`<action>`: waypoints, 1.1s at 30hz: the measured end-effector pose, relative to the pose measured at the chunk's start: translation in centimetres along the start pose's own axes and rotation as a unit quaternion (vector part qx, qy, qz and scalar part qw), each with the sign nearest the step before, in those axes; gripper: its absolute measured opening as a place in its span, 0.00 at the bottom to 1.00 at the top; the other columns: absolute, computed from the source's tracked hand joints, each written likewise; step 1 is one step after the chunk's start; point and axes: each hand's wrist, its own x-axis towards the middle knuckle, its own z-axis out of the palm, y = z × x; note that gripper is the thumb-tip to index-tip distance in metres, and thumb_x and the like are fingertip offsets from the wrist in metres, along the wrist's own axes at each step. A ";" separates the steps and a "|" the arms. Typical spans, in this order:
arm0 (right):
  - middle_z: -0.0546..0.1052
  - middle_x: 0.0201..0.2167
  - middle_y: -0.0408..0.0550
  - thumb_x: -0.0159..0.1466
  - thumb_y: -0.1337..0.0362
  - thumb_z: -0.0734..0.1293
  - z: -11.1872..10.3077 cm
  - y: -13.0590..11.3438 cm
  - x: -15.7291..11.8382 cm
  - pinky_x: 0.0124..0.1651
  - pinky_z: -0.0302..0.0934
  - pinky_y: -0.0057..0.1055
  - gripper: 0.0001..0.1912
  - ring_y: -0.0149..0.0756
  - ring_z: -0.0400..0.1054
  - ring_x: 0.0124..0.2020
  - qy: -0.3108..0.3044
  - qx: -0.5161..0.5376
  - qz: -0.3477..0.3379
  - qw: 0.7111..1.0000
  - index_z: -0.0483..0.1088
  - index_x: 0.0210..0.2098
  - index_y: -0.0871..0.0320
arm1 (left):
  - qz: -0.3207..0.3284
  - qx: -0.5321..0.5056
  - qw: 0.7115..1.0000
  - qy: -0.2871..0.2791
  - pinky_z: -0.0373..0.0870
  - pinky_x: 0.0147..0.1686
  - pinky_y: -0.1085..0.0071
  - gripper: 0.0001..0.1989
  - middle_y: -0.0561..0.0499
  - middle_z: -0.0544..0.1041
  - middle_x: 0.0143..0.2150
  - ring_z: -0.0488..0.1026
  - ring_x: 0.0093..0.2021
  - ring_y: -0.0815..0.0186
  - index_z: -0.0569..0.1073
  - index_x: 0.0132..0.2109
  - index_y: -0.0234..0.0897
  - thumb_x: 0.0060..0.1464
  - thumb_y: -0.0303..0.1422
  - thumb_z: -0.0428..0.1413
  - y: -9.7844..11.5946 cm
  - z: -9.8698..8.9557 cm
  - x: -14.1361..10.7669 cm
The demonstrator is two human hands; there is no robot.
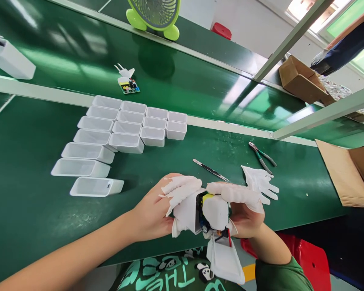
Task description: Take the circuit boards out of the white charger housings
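Observation:
Near the table's front edge, my left hand point(182, 198), in a torn white glove, is wrapped round a white housing point(197, 214). My right hand point(245, 206), also with white glove fingers, grips the circuit assembly point(215, 212) at the housing's open end. The assembly has a white block, yellow tape and small parts. A white cover point(226, 260) hangs below it beside a red wire. Tweezers point(211, 170) lie just beyond my hands. A loose white glove point(260, 182) lies to the right, with green-handled cutters point(261, 157) behind it.
Rows of white housings point(126, 141) stand at the left centre. A circuit board point(129, 85) lies beyond the rail, near a green fan point(154, 14). Another filled housing point(12, 60) is far left. Cardboard boxes point(347, 173) are at the right; a person's arm point(350, 30) shows top right.

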 end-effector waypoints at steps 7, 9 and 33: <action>0.79 0.54 0.49 0.61 0.61 0.74 0.1 0.0 0.2 0.53 0.75 0.39 0.32 0.45 0.77 0.51 -0.012 0.009 -0.014 1.000 0.63 0.63 0.44 | 0.004 0.006 1.000 -0.004 0.74 0.46 0.62 0.31 0.42 0.76 0.50 0.73 0.49 0.55 0.59 0.68 0.43 0.61 0.38 0.58 -0.4 0.0 -0.7; 0.79 0.53 0.49 0.61 0.61 0.74 0.0 0.0 0.2 0.53 0.75 0.40 0.33 0.45 0.77 0.51 -0.011 0.008 -0.009 1.000 0.64 0.63 0.44 | 0.008 0.004 1.000 0.006 0.74 0.46 0.62 0.30 0.42 0.76 0.50 0.73 0.49 0.56 0.59 0.68 0.41 0.62 0.38 0.57 -0.3 0.0 -0.5; 0.77 0.57 0.52 0.60 0.61 0.75 -0.4 -0.3 -0.1 0.53 0.75 0.41 0.38 0.48 0.77 0.52 -0.032 -0.051 -0.026 0.998 0.60 0.67 0.46 | 0.021 0.024 0.999 0.015 0.75 0.43 0.62 0.26 0.41 0.77 0.48 0.74 0.47 0.56 0.60 0.66 0.39 0.65 0.40 0.53 -0.2 0.1 -0.3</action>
